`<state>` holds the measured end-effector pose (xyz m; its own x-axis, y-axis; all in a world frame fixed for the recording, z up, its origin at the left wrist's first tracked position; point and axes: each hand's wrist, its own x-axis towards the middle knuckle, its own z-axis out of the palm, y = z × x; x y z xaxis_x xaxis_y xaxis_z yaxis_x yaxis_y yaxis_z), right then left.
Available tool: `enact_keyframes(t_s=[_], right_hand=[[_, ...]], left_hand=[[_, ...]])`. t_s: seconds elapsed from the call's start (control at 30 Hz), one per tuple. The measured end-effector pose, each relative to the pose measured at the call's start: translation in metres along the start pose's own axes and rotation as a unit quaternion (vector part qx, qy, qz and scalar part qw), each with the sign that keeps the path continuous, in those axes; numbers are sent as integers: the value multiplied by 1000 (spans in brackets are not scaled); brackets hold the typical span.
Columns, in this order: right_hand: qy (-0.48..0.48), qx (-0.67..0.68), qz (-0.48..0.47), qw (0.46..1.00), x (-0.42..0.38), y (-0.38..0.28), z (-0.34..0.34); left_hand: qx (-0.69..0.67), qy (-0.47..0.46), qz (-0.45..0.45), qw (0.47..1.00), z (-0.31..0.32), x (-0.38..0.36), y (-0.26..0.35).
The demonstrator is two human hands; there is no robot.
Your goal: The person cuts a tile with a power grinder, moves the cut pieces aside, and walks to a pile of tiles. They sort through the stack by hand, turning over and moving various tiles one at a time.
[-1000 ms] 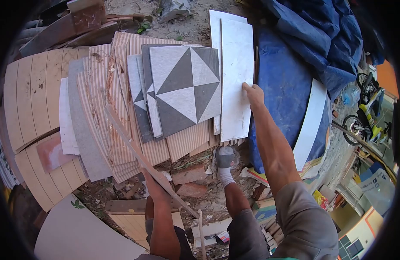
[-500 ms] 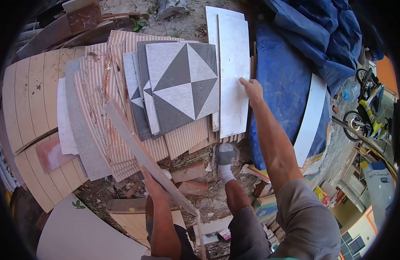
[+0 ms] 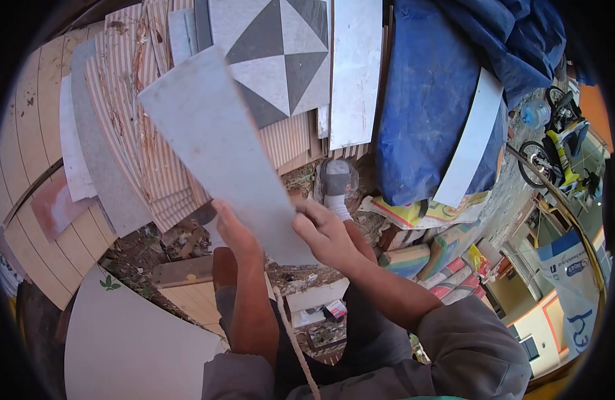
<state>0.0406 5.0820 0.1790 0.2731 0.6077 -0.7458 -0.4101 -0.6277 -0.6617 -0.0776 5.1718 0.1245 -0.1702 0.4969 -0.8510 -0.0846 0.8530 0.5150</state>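
Note:
A long pale grey-white tile strip is held at a slant before me, its broad face turned up. My left hand grips its left edge near the lower end, thumb along the side and the other fingers mostly hidden beneath. On the opposite edge, my right hand is closed on the strip with bent fingers. Behind the strip's upper end lies a grey-and-white tile with triangles, partly covered by it. A white tile strip leans to the right of that patterned tile.
Striped tiles and beige plank-look tiles are stacked at the left. A blue tarp covers a pile at the right, with a pale strip on it. Rubble and bricks lie around my feet. A motorbike stands farther off.
My right hand has left the white strip by the patterned tile and now holds the strip in my left hand. That strip has turned from edge-on to face-up. The view has tilted downward.

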Motion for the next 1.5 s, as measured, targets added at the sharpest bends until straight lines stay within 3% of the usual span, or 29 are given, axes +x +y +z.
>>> enact_keyframes(t_s=[0.07,0.1,0.13,0.17,0.2,0.23,0.27,0.33,0.37,0.43,0.47,0.53,0.67,0.8,1.03,1.13,1.37,1.5], right_hand=[[90,-84,90,988,14,2,-2],[88,-85,86,989,23,4,-7],[146,-80,64,984,30,7,-13],[202,-74,42,976,39,11,-19],[206,-273,-47,938,43,15,-35],[200,-456,-141,856,48,17,-55],[225,-360,-130,896,58,14,-65],[295,-168,-90,936,89,26,-100],[310,46,18,949,109,11,-110],[380,71,33,922,153,-9,-132],[401,34,44,914,177,-10,-152],[415,6,44,909,217,-21,-175],[475,-104,35,873,258,-52,-180],[480,-98,23,871,294,-41,-203],[446,-216,8,869,306,-24,-231],[416,-375,20,828,296,-35,-231],[380,-486,14,787,277,-38,-215],[351,-512,-143,771,242,-24,-189]], left_hand=[[5,-30,2,1000,-1,-9,-5],[90,-79,32,992,-4,-14,-8],[177,-125,62,974,-10,-17,-11],[186,-197,34,962,-20,-17,-17],[196,-264,5,944,-30,-15,-20],[328,-290,80,895,-18,-29,1],[168,-363,126,908,-3,-39,10],[162,-357,41,919,-5,-42,-5],[219,-337,62,914,-8,-39,-15],[381,-304,142,862,-17,-33,-14],[380,-295,154,863,-17,-33,-9],[467,-285,95,832,-15,-34,2],[434,-286,105,848,-13,-37,-2],[438,-281,111,846,-19,-27,-13],[430,-281,128,848,-18,-22,-26],[422,-280,95,857,-14,-21,-23],[408,-280,107,863,-12,-20,-26],[425,-280,98,855,-13,-17,-35]])
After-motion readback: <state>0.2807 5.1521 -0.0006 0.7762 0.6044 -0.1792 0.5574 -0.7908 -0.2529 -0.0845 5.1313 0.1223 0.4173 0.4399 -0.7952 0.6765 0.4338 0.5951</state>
